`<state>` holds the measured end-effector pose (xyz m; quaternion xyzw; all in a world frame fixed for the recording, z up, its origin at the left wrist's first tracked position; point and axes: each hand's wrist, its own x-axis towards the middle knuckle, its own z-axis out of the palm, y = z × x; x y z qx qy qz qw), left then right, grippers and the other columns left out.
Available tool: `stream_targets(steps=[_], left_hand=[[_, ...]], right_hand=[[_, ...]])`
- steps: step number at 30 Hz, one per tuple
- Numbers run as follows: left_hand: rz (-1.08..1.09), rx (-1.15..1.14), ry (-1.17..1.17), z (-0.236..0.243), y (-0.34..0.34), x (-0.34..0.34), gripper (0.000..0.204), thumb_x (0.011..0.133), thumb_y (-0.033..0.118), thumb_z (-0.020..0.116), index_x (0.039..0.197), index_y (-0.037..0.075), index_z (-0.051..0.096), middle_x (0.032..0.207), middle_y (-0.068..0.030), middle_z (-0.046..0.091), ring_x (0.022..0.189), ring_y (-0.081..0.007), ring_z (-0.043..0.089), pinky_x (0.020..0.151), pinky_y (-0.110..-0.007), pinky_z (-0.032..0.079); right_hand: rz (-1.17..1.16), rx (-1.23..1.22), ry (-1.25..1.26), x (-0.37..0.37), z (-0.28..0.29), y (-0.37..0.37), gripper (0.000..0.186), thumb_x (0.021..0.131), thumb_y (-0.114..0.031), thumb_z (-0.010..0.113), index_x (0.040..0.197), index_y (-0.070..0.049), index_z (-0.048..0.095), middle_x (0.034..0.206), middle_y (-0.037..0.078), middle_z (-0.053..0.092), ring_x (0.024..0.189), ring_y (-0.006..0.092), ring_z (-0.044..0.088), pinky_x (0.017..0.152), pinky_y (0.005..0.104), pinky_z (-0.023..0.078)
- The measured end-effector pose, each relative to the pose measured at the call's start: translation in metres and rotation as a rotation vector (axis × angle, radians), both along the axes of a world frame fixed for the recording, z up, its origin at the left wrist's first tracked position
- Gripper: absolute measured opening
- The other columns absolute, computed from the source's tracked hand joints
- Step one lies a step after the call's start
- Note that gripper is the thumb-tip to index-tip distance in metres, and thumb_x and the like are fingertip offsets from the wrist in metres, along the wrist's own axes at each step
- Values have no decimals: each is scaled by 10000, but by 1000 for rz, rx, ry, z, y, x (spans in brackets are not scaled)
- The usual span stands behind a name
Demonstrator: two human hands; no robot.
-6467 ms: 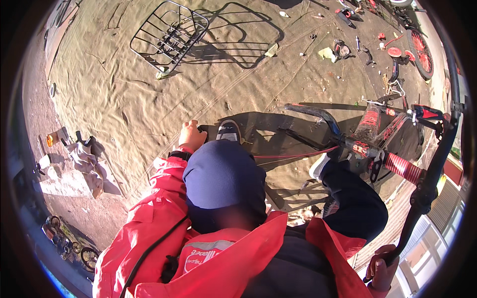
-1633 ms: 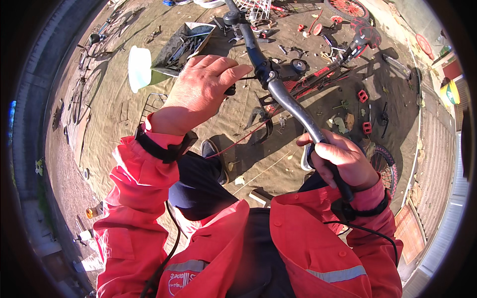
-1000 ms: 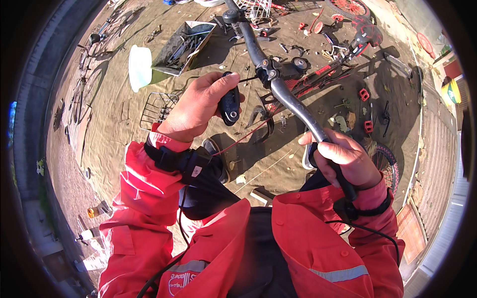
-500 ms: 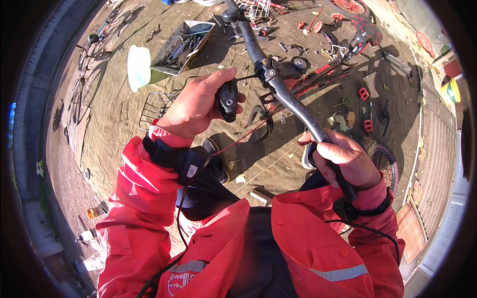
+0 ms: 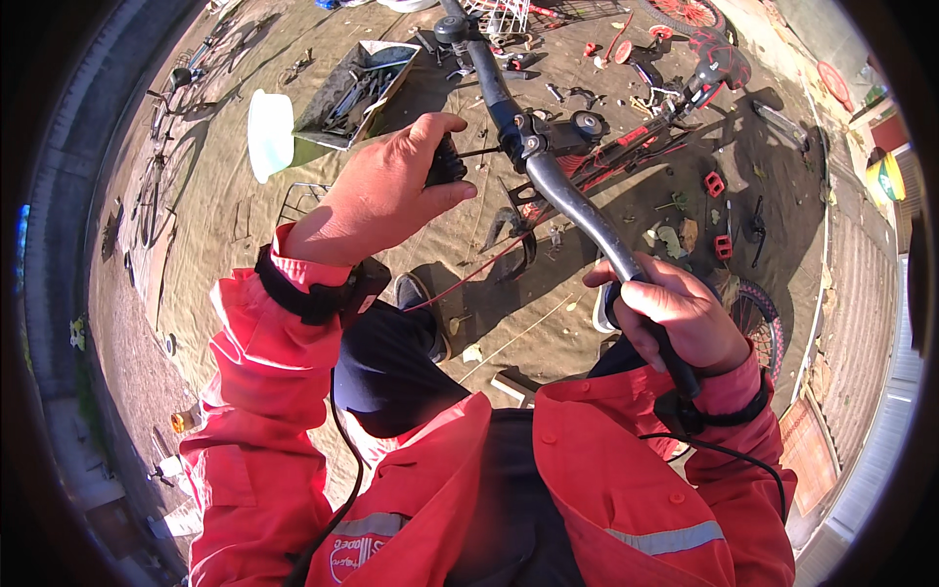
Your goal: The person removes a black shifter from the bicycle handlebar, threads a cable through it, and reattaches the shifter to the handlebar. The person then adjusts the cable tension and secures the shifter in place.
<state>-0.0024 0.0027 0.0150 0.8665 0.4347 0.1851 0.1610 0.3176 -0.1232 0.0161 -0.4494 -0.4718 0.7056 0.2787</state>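
Observation:
A black bicycle handlebar point(image 5: 577, 201) runs slantwise in front of me, with a stem clamp point(image 5: 531, 140) at its middle. My right hand point(image 5: 685, 315) is wrapped round its near, right end. My left hand point(image 5: 381, 191), its back turned up, is closed on a black folding multi-tool point(image 5: 447, 161) between thumb and fingers. From the tool a thin key reaches right to the clamp; its tip's seat in the bolt is too small to tell. Most of the tool is hidden by the hand. Beyond the clamp lies the red bicycle frame point(image 5: 626, 147) with a dark saddle point(image 5: 722, 61).
An open tool tray point(image 5: 337, 137) and a white tub point(image 5: 271, 135) stand at the far left, near a wire basket point(image 5: 303, 199). Red pedals point(image 5: 723, 247), a wheel point(image 5: 758, 318) and loose parts lie on the cloth at right. My shoe point(image 5: 416, 293) is below the left hand.
My left hand has turned over with the multi-tool, which now shows less of its body. The key still points at the clamp. My right hand and the handlebar stay nearly still.

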Motion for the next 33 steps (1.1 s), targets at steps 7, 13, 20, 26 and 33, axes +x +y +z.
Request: stream_targets(steps=[7, 13, 20, 26, 33], left_hand=[[-73, 417, 43, -8, 3, -5, 529, 859, 224, 827, 1284, 44, 569, 1110, -120, 672, 1042, -328, 663, 962, -438, 491], [231, -457, -465, -15, -11, -6, 491, 1022, 368, 697, 1250, -56, 606, 925, -84, 666, 866, -107, 596, 785, -288, 499], [305, -772, -755, -10, -15, 7, 431, 1054, 386, 646, 1114, -40, 659, 896, -65, 704, 801, -114, 637, 752, -283, 515], [343, -829, -833, -5, -17, 15, 407, 1048, 369, 655, 1109, -34, 657, 879, -88, 711, 731, -143, 664, 681, -297, 533], [355, -957, -930, -9, -13, 16, 419, 1041, 377, 660, 1158, -25, 654, 883, -112, 711, 725, -165, 689, 642, -295, 549]], right_hand=[[-3, -33, 3, 1, 5, 0, 432, 1067, -297, 515, 1338, 33, 582, 618, 4, 521, 457, 81, 437, 483, 241, 342], [-15, -68, 37, 3, 9, 0, 348, 1069, -256, 535, 1305, -12, 614, 643, -7, 537, 497, 85, 465, 526, 237, 369], [-5, -73, 27, 4, 7, 0, 353, 1067, -265, 539, 1306, -18, 619, 658, -4, 547, 504, 86, 470, 544, 237, 376], [-7, -81, 27, 4, 6, 0, 342, 1064, -250, 537, 1300, -18, 625, 661, -9, 547, 508, 86, 476, 543, 246, 383], [1, -25, -19, 3, 3, 0, 488, 1044, -365, 539, 1345, 15, 592, 632, 23, 532, 456, 85, 435, 480, 246, 335]])
